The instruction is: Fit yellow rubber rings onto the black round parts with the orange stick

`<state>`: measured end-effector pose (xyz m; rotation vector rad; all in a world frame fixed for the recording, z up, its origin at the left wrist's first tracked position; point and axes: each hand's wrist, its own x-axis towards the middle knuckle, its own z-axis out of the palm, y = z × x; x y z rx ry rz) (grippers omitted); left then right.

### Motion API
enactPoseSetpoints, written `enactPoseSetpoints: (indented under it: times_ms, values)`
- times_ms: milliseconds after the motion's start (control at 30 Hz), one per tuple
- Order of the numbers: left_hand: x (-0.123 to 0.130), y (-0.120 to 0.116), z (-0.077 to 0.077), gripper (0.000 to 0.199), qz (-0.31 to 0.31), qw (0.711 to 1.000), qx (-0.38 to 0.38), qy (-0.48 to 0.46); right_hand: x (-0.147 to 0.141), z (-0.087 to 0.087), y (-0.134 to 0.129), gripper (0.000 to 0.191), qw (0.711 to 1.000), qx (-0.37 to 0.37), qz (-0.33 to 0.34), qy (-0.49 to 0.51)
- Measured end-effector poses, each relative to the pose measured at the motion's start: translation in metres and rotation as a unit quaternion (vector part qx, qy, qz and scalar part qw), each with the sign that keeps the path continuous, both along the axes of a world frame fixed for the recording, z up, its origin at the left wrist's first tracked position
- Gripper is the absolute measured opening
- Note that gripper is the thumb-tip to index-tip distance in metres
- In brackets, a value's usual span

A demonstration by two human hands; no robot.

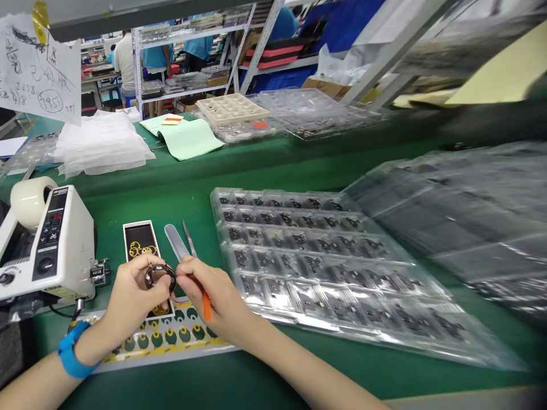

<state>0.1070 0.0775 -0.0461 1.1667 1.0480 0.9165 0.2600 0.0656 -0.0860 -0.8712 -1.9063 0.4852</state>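
- One dark ring-shaped part (149, 277) — pinched in the left hand (133, 290)
- Right hand (219, 297) clamped around an orange tool (207, 306) (tip unclear), just beside the part
- Tweezers (190, 238) on the table (110, 208)

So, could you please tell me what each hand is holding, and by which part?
The left hand holds a dark ring-shaped part by its rim; the right hand holds a slim orange tool, its gripped part hidden from view.
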Motion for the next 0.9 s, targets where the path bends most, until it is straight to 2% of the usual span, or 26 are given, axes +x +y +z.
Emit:
enactPoseSetpoints:
  times_ms: [133,267,367,500,567,633,733,900]
  values:
    - [-0.001,0.001,-0.004,0.014,0.011,1.000,-0.006,0.019,0.001,0.002,-0.001,0.023,0.998,-0.067,0.018,-0.004]
    - [-0.003,0.003,-0.004,0.016,0.002,1.000,0.004,0.015,0.008,0.009,0.001,0.020,0.994,-0.090,0.058,-0.031]
    - [-0.003,0.003,-0.003,0.014,-0.004,0.999,0.043,0.028,0.007,0.009,0.002,0.025,0.989,-0.124,0.074,0.010]
    - [-0.005,0.004,-0.006,0.012,-0.005,0.988,0.133,0.076,0.000,0.005,0.004,0.043,0.964,-0.231,0.091,0.094]
    - [-0.007,0.006,-0.009,0.015,-0.013,0.964,0.225,0.143,-0.002,0.003,0.005,0.049,0.949,-0.277,0.073,0.135]
    - [-0.011,0.009,-0.014,0.021,-0.017,0.927,0.314,0.207,-0.003,0.002,0.007,0.050,0.927,-0.324,0.056,0.178]
    - [-0.016,0.013,-0.025,0.024,-0.013,0.876,0.408,0.256,-0.003,0.002,0.008,0.047,0.875,-0.411,0.078,0.244]
    - [-0.021,0.013,-0.036,0.034,-0.038,0.748,0.569,0.339,-0.005,0.005,0.008,0.049,0.785,-0.508,0.135,0.328]
